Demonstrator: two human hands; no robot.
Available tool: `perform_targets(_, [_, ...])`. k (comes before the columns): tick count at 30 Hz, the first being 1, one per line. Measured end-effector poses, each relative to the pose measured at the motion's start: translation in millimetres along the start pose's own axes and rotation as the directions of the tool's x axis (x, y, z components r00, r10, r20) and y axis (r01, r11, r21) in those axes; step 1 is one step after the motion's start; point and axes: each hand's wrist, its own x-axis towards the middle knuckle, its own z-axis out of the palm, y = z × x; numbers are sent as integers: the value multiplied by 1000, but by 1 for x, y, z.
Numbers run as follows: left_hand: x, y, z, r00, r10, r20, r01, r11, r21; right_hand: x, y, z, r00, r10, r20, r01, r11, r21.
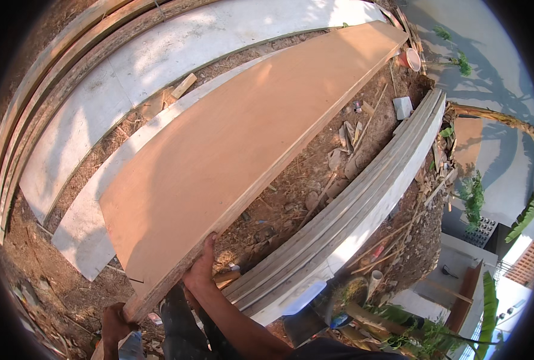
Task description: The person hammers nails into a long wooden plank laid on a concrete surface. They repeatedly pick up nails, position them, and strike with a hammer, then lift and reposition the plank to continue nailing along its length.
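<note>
A long panel with a brown plywood face (244, 130) and a thick timber edge stretches from the lower left to the upper right. My right hand (201, 267) grips its near long edge, thumb over the top and fingers hidden beneath. My left hand (115, 323) is closed around the timber at the panel's near corner; part of its grip is hidden. The panel overlaps a white-faced board (84, 245) lying on the ground. A short dark mark or nail (135, 281) shows near the close end of the brown face.
Another white board (127, 67) and several timber beams (82, 36) lie to the left. To the right is a stack of pale-edged panels (339, 234). Between them, debris litters the soil (294, 189). A bucket (411, 60) and a white block (402, 108) stand by the far end.
</note>
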Motion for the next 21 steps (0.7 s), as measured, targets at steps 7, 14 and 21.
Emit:
perform_targets(7, [74,-56,-57,999,-27,18,28,997,-65,43,48,63,996,-82,-20,74,967,-245])
perform_targets(14, [132,-60,-137,977,-197,85,205,975,-91,78,80,120,992,-78,-104,16,870,-493])
perform_targets(21, [155,-69,-184,951,-262,165,287,946,-148,93,99,153,971,-126,-206,-37,766,-642])
